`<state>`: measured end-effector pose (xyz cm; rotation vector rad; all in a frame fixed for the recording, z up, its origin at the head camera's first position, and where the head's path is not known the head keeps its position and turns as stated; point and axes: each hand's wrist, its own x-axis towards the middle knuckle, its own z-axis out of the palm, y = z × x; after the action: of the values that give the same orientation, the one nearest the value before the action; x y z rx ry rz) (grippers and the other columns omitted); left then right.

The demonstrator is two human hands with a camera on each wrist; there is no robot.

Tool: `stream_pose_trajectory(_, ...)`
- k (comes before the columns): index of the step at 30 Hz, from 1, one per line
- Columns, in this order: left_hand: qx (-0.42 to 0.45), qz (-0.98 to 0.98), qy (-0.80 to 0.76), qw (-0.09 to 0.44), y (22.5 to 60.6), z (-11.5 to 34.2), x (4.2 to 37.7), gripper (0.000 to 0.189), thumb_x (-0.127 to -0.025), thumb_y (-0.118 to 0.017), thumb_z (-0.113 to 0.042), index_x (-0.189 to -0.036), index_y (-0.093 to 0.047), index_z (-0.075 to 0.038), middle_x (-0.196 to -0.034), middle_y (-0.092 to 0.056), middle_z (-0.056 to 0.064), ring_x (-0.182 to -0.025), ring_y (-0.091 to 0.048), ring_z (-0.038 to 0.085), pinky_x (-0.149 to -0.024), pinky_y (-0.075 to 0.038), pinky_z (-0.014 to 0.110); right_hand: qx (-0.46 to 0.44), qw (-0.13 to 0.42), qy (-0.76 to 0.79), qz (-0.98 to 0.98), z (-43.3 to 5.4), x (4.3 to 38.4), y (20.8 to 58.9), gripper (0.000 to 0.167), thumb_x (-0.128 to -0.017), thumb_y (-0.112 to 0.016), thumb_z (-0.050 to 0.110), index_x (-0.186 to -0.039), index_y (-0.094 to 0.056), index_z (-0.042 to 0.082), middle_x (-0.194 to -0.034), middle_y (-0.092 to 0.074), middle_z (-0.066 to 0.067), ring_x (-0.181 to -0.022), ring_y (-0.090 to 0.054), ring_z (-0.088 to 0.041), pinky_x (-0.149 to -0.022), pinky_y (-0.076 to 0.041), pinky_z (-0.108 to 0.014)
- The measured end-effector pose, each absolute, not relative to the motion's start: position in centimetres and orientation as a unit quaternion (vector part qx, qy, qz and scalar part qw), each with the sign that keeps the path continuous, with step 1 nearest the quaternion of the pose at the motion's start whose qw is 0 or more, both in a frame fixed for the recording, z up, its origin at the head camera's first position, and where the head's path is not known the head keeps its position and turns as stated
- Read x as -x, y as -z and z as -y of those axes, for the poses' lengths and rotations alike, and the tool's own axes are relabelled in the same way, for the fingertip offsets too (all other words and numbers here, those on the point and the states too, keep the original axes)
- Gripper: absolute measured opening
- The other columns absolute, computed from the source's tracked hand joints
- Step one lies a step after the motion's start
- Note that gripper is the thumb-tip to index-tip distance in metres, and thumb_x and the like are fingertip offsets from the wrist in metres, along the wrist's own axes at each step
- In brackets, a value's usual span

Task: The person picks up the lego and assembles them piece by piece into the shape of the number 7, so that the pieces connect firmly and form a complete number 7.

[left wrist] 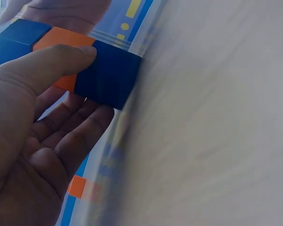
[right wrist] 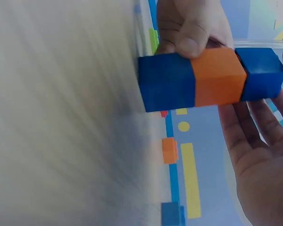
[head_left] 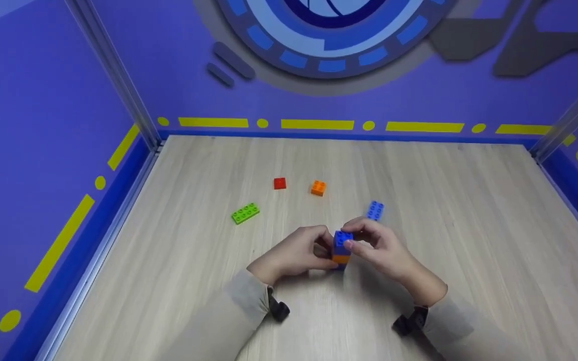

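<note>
Three toy building bricks stand stacked upright on the table: a blue top brick, an orange middle brick and a blue bottom brick. My left hand grips the lower part, its thumb across the orange and bottom bricks in the left wrist view and its fingers on the far side. With thumb and fingers, my right hand pinches the top brick from the right. A thin dark seam shows between the top brick and the orange one in the right wrist view.
Beyond the hands lie a green brick, a small red brick, an orange brick and a blue brick, the last just past the right fingers. Blue-purple panels wall the wooden table at the back and sides.
</note>
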<state>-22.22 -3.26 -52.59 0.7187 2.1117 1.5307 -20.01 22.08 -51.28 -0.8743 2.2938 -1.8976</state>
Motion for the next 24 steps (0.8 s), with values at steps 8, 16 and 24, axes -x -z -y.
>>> stream_pose_trajectory(8,-0.263,-0.765,-0.545,0.219,52.8,3.3,22.2,0.031,-0.097,-0.088,-0.003,-0.119,-0.067,-0.008,-0.130,-0.079,0.011,-0.117,-0.082,0.018,-0.101,-0.066,0.026,0.277,-0.017,0.652,-0.706,-21.2,19.5,52.7,0.020,-0.102,-0.063,-0.014,-0.122,-0.062,-0.013,-0.126,-0.070,0.005,-0.119,-0.068,-0.011,-0.107,-0.055,-0.024)
stream_pose_trajectory(16,-0.265,-0.769,-0.539,0.221,53.1,3.9,21.9,0.032,-0.097,-0.088,-0.004,-0.119,-0.066,-0.006,-0.130,-0.079,0.012,-0.119,-0.081,0.018,-0.103,-0.066,0.027,0.292,-0.013,0.652,-0.699,-20.7,19.5,53.8,0.021,-0.103,-0.060,-0.015,-0.124,-0.056,-0.015,-0.131,-0.067,0.008,-0.124,-0.066,-0.010,-0.111,-0.055,-0.024)
stream_pose_trajectory(24,-0.269,-0.763,-0.545,0.220,53.1,3.4,22.2,0.032,-0.098,-0.087,-0.005,-0.121,-0.066,-0.007,-0.132,-0.077,0.013,-0.119,-0.081,0.018,-0.103,-0.065,0.026,0.333,-0.031,0.661,-0.672,-20.7,20.1,53.9,0.021,-0.101,-0.055,-0.021,-0.121,-0.048,-0.019,-0.133,-0.065,0.006,-0.127,-0.063,-0.010,-0.114,-0.051,-0.021)
